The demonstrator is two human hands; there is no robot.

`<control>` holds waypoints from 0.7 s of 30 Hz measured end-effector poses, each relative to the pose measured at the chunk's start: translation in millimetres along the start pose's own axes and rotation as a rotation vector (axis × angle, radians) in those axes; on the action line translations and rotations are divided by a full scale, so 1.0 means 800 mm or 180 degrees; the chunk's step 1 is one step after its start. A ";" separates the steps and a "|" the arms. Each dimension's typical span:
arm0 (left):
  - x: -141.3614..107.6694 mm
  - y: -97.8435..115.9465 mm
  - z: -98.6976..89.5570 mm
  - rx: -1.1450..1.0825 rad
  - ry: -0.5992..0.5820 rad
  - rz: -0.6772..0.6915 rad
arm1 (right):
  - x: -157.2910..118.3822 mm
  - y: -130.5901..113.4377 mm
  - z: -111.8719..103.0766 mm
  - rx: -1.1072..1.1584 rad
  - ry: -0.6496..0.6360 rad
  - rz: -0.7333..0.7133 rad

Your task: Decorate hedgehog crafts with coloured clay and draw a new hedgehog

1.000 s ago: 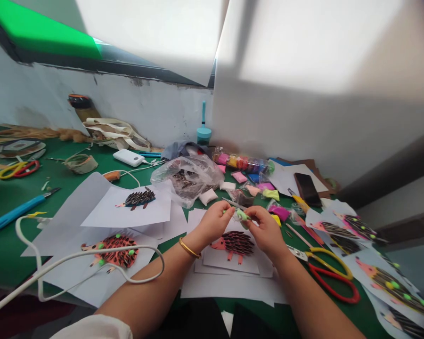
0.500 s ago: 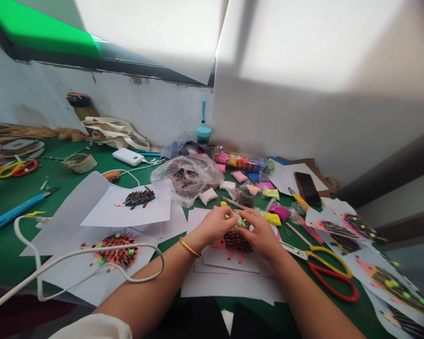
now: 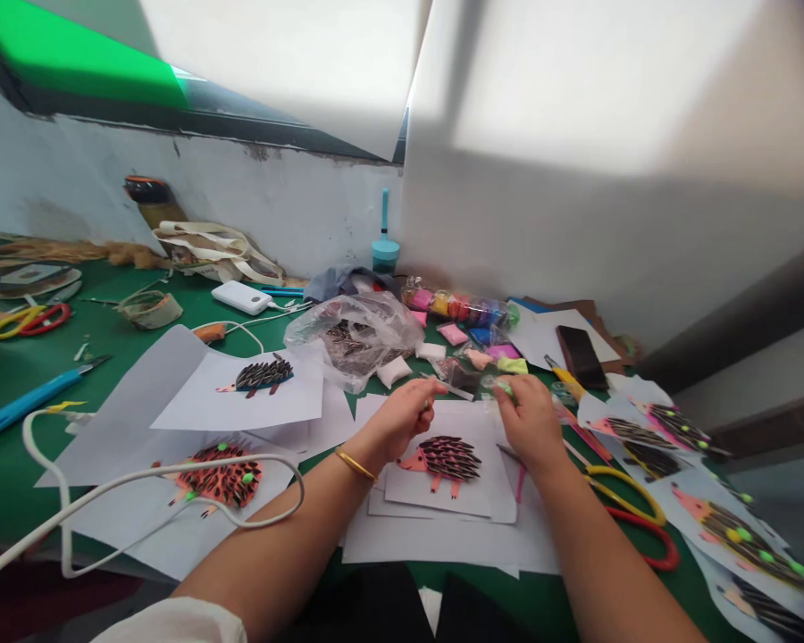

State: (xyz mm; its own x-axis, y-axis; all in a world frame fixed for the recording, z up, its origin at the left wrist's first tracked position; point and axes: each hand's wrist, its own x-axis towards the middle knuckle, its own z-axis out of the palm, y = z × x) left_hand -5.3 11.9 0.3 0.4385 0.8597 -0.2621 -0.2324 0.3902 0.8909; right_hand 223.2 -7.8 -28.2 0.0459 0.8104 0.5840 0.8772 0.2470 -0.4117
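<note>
Green clay (image 3: 505,388) is pinched in the right hand (image 3: 531,421); the left hand (image 3: 410,416) curls closed, contents unclear. Best handled clear of the hedgehog (image 3: 450,459) near six o'clock.

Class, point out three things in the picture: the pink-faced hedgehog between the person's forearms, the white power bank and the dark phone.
Pink-faced hedgehog (image 3: 451,458): head view, on the middle of its dark-spined body.
White power bank (image 3: 241,296): head view, on its top face.
Dark phone (image 3: 582,355): head view, mid-face.
</note>
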 end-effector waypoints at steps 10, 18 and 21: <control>-0.006 0.004 0.004 -0.1307 -0.0139 -0.0362 | 0.000 -0.012 0.001 -0.0282 0.0060 -0.0102; -0.035 0.004 0.027 -0.1333 -0.1291 -0.0403 | 0.002 -0.106 -0.005 0.0306 -0.0030 -0.1230; -0.038 -0.002 0.042 -0.1341 -0.0817 0.0030 | -0.010 -0.133 -0.002 0.0220 -0.0410 -0.1559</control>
State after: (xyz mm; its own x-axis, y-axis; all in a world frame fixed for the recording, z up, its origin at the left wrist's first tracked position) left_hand 10.5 -25.6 19.5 0.6222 0.7754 -0.1078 -0.5449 0.5278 0.6516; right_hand 130.2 -41.0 12.1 -0.4257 0.6486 0.6310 0.7472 0.6453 -0.1592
